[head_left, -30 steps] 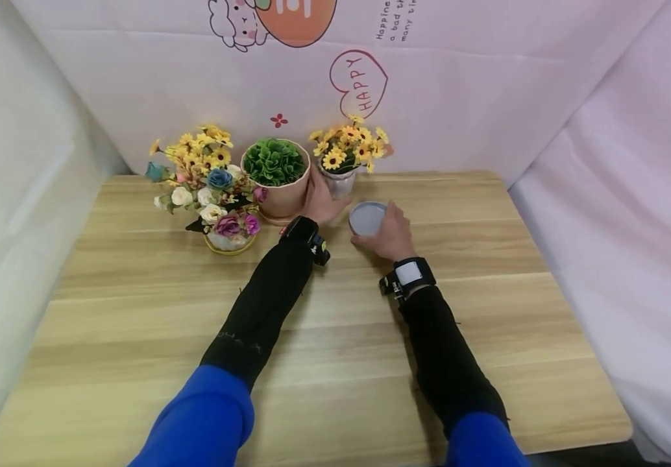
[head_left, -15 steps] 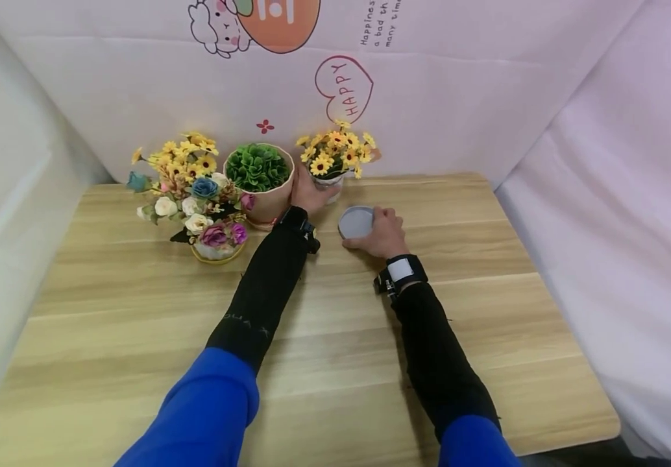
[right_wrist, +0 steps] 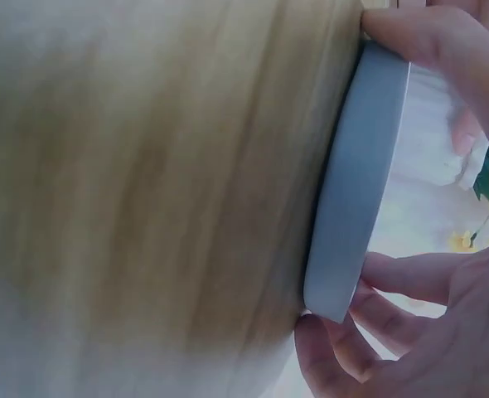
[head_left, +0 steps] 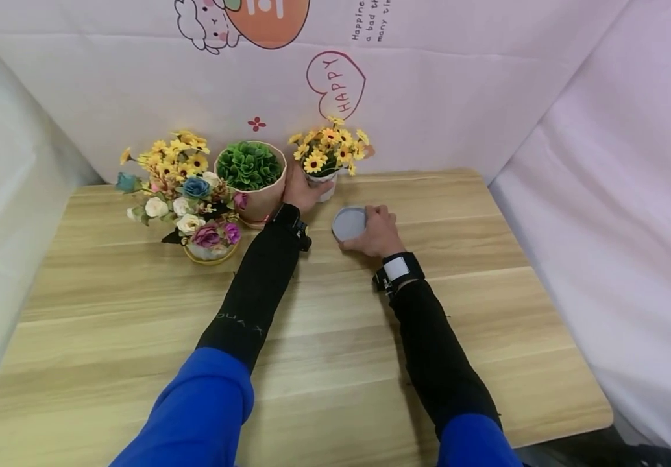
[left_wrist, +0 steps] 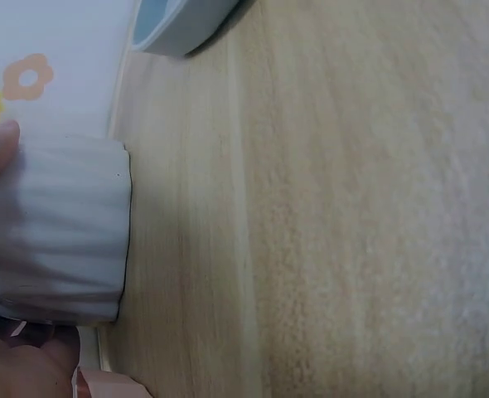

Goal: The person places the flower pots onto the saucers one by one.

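My left hand [head_left: 303, 189] grips a small white ribbed flower pot [head_left: 328, 188] holding yellow artificial daisies [head_left: 332, 150]. In the left wrist view, the thumb lies on one side of the white pot [left_wrist: 58, 224] and fingers show at the other. My right hand [head_left: 379, 232] holds a shallow round grey saucer [head_left: 348, 224] on the table, in front and to the right of that pot. Thumb and fingers hold opposite edges of the grey saucer [right_wrist: 356, 178] in the right wrist view. The left fingertips behind the pot are hidden in the head view.
A larger pinkish pot [head_left: 258, 202] with green leaves [head_left: 249, 165] stands just left of my left hand. Farther left is a mixed-flower pot [head_left: 209, 253]. A printed cloth [head_left: 423, 97] hangs behind the wooden table [head_left: 324, 363].
My left hand has moved up and closed round the small white pot, its thumb now against the pot's front. My right hand keeps holding the saucer. The head view has shifted slightly.
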Available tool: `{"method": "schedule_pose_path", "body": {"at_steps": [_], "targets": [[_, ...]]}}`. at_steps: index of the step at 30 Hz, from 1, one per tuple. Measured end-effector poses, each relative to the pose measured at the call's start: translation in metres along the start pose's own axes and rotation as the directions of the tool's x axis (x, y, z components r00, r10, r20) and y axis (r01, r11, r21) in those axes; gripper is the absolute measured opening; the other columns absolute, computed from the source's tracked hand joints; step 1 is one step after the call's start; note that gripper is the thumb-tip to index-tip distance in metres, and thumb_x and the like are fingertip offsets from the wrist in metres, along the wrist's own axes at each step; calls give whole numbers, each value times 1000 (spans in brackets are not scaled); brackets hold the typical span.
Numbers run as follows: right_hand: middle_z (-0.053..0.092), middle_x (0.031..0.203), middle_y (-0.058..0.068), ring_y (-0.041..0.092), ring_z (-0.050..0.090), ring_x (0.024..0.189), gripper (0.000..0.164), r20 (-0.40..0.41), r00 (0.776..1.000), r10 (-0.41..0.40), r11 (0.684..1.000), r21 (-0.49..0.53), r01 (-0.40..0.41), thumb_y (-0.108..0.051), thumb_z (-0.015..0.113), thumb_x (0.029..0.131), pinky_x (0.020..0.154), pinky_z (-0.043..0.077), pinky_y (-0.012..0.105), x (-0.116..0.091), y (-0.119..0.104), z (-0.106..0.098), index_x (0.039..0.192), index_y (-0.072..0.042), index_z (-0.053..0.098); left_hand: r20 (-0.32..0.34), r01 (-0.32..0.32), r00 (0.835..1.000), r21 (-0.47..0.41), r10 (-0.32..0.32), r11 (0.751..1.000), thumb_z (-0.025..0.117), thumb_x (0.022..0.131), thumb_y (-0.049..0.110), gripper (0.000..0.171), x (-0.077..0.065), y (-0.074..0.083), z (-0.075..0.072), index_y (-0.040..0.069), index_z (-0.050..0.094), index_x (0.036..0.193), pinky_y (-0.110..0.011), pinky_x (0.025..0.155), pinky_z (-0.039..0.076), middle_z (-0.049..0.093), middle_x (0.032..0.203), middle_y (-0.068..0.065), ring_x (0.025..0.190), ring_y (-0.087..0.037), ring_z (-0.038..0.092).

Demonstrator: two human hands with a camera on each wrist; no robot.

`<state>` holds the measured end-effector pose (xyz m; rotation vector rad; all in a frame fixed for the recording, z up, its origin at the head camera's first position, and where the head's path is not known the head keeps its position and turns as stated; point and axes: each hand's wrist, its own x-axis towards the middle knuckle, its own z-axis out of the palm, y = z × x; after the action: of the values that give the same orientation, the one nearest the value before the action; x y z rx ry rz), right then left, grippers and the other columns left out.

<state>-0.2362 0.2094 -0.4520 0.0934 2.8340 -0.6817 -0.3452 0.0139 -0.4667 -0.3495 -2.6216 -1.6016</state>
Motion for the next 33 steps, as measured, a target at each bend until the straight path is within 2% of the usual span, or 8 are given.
{"method": "schedule_pose_path", "body": {"at_steps": [11, 17, 29, 33], "targets": [[38, 156, 25, 45, 40, 138, 118, 31, 995, -97, 995, -12, 97, -54, 93, 71, 108, 54, 58, -18, 1, 7, 160, -1, 38, 20, -10, 1000, -38, 11, 999, 78, 97, 30, 92, 1, -3, -1, 17, 21, 168, -22, 133, 20, 30, 172, -7, 161, -21, 30], [40, 156, 24, 43, 41, 138, 119, 53, 987, -151, 988, -33, 153, -56, 93, 69, 107, 55, 54, -33, -1, 14, 160, -1, 40, 11, -24, 1000, -34, 25, 999, 79, 97, 27, 89, 3, -4, 0, 18, 24, 167, -19, 131, 21, 34, 171, -5, 160, -19, 32], [47, 148, 18, 35, 46, 132, 119, 95, 952, -292, 956, 6, 293, -49, 98, 66, 107, 56, 48, -75, -11, 29, 158, 2, 42, 13, 18, 1000, -46, -17, 999, 80, 96, 28, 94, 5, -3, -2, 16, 20, 168, -27, 133, 23, 30, 172, -8, 161, -23, 30], [46, 150, 17, 33, 46, 132, 120, 108, 937, -334, 943, 20, 333, -47, 99, 64, 107, 56, 46, -91, -15, 35, 159, 0, 42, 18, -11, 1000, -46, 12, 999, 79, 97, 28, 91, 5, -3, -1, 16, 22, 168, -24, 133, 22, 32, 172, -7, 161, -22, 30]]}}
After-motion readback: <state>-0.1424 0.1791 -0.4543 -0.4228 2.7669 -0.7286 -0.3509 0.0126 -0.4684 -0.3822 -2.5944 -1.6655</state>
